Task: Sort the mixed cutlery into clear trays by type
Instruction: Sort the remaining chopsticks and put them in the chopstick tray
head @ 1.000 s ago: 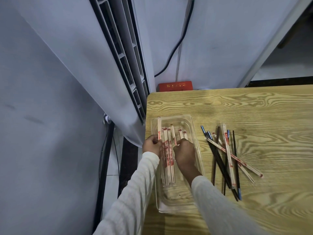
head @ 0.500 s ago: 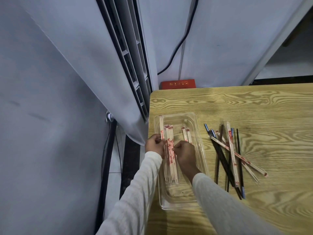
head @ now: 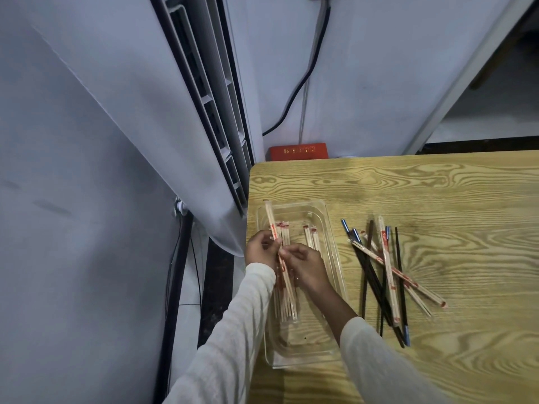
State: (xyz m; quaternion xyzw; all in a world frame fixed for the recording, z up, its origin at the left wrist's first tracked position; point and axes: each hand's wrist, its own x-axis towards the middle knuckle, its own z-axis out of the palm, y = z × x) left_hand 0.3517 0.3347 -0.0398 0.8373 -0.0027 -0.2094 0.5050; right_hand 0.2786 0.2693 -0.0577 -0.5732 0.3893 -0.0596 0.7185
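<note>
Both hands share one bundle: the left hand grips the wrapped chopsticks and the right hand pinches them just beside it, over the clear tray. Light, stiff and likely slippery in paper sleeves, they suit a mid-length hold; the hands hide the exact count.

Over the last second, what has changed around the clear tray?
The right hand slid slightly left, its fingertips now pinching the wrapped chopsticks beside the left hand, which keeps its grip on them. Nothing was let go. The clear tray and the mixed pile on the table stayed put.
</note>
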